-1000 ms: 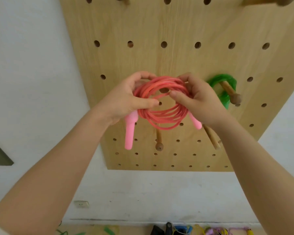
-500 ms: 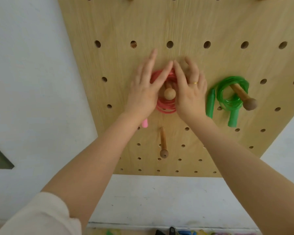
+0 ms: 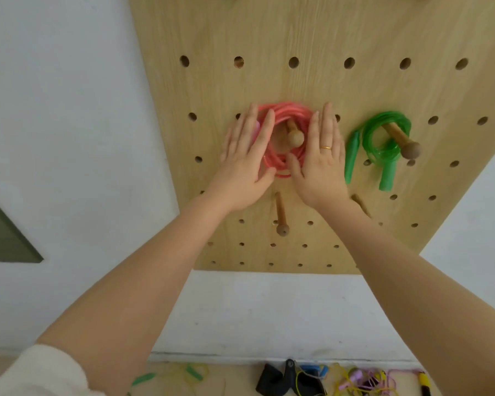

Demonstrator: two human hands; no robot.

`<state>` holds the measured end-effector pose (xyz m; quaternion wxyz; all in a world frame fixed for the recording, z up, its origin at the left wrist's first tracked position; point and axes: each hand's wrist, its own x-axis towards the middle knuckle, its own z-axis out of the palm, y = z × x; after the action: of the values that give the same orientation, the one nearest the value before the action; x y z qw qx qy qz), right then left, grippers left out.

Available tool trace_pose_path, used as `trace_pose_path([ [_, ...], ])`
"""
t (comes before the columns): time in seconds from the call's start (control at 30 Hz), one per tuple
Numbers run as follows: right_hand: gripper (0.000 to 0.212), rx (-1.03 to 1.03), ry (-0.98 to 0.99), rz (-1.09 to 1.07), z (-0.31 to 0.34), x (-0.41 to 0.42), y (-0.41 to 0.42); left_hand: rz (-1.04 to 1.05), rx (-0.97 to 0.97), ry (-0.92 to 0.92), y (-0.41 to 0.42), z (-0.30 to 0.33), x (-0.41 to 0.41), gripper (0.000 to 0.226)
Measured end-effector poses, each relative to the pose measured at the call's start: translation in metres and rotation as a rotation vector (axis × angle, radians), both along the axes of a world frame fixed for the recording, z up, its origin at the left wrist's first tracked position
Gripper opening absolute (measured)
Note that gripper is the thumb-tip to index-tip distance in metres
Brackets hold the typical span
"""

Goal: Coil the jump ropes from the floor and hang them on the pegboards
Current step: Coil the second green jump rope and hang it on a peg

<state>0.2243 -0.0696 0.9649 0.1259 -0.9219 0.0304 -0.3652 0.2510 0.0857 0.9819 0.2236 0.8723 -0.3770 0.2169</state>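
at the centre of the frame the pink jump rope (image 3: 283,138) sits coiled around a knobbed wooden peg (image 3: 293,135) on the pegboard (image 3: 297,38), with the left hand (image 3: 246,158) and right hand (image 3: 320,158) laid flat on either side of it, fingers straight, pressing the loops toward the board rather than curling round them. the cord looks thin, light and springy, a plastic that wants to unwind, so i judge the coil is best taken across several loops at once, near its top where it bears on the peg. its handles are mostly hidden behind the hands. to the right a green jump rope (image 3: 383,141) hangs on its own peg, handles dangling. along the bottom edge more ropes (image 3: 355,378) lie tangled on the floor, still to be coiled.
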Motion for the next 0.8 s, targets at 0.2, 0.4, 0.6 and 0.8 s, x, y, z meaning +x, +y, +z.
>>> trace_pose_path([
  [0.2,0.063,-0.061,0.004,0.143,-0.056,-0.077,0.047,0.081,0.086,0.255,0.072,-0.068,-0.05,0.074],
  [0.4,0.038,-0.1,0.178,0.423,-0.108,-0.126,0.113,0.372,0.041,0.599,0.161,-0.172,-0.112,0.053],
  [0.6,0.029,-0.194,0.474,0.71,-0.175,-0.119,0.186,0.704,-0.147,0.833,0.266,-0.251,-0.171,0.029],
  [0.8,0.031,-0.219,0.723,0.794,-0.242,-0.066,0.255,0.889,-0.286,0.966,0.329,-0.291,-0.192,0.029],
])
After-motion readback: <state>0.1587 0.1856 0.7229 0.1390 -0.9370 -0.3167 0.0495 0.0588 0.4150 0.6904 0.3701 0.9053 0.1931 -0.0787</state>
